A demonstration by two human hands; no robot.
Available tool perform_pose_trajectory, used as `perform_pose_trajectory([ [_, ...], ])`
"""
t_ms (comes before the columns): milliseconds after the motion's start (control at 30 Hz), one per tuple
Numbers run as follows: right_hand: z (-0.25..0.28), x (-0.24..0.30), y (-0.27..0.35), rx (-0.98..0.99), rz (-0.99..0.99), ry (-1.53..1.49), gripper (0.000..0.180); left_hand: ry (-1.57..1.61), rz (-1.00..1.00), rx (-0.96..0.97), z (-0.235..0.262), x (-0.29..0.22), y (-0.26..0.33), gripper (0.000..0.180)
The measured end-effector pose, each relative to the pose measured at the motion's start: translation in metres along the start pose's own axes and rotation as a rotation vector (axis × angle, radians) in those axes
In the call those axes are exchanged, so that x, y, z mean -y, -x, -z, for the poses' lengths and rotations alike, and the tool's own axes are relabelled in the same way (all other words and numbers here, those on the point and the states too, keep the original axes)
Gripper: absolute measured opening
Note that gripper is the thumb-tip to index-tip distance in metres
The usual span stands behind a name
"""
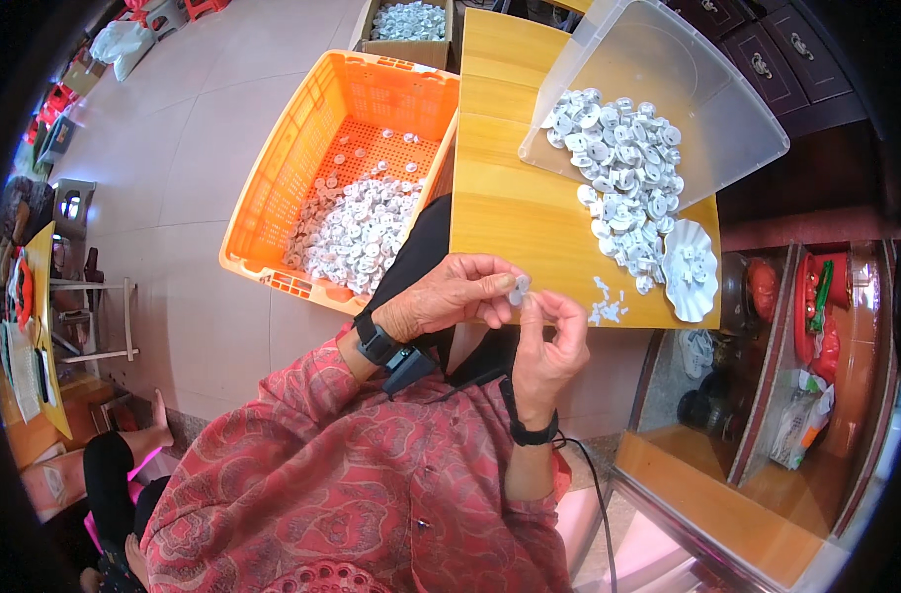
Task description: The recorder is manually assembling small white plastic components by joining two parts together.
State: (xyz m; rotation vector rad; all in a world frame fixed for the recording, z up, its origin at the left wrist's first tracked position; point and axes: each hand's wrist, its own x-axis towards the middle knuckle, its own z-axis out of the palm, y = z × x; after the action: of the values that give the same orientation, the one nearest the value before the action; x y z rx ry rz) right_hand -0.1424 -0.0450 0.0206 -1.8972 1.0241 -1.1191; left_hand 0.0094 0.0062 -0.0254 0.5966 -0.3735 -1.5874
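Note:
Between thumb and fingers, my left hand (452, 295) pinches a small round white plastic part (519, 288) at the table's near edge. My right hand (553, 338) is closed in a pinch right beside that part; whatever is at its fingertips is too small to make out. A heap of similar white plastic parts (623, 158) spreads over the yellow table (505, 119), beyond my hands to the right. Tiny white pieces (607, 304) lie scattered just right of my right hand. Next to them, a white wavy-edged dish (690, 296) holds several small white pieces.
An orange crate (263, 198) partly filled with white parts stands left of the table. A clear plastic bin (737, 148) lies tipped behind the heap. A cardboard box (411, 49) of pale parts sits farther back. Open shelves (688, 460) are at the right; another person's leg (110, 479) shows lower left.

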Motion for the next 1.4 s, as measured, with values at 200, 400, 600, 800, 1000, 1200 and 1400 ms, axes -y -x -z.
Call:
perform_pose_trajectory([
  [200,0.0007,-0.0015,-0.0007,0.034,0.144,0.168,0.013,-0.111,-0.006,-0.046,-0.0053,-0.002,0.0017,0.026],
  [400,0.0035,-0.0012,0.0004,0.093,0.218,0.242,0.011,-0.231,-0.003,-0.093,-0.0059,-0.0023,0.0017,0.025],
  [600,0.0023,0.0028,-0.0003,0.102,0.01,0.036,0.016,-0.244,0.0,-0.122,-0.0062,-0.0017,0.001,0.025],
  [800,0.0016,-0.0037,-0.0003,0.08,0.009,-0.058,0.022,-0.178,-0.01,-0.127,-0.0044,-0.0008,0.0015,0.024],
  [1000,0.0016,-0.0018,-0.0018,0.076,0.054,0.004,0.021,-0.195,-0.015,-0.144,-0.0067,0.0002,0.0013,0.026],
  [1200,-0.0008,0.0035,-0.0011,0.061,0.043,0.038,0.015,-0.206,-0.006,-0.145,-0.0048,0.0009,0.0016,0.025],
  [1400,0.0001,0.0005,-0.0049,0.057,0.009,0.05,0.014,-0.228,-0.009,-0.148,-0.0081,0.0006,0.0025,0.025],
])
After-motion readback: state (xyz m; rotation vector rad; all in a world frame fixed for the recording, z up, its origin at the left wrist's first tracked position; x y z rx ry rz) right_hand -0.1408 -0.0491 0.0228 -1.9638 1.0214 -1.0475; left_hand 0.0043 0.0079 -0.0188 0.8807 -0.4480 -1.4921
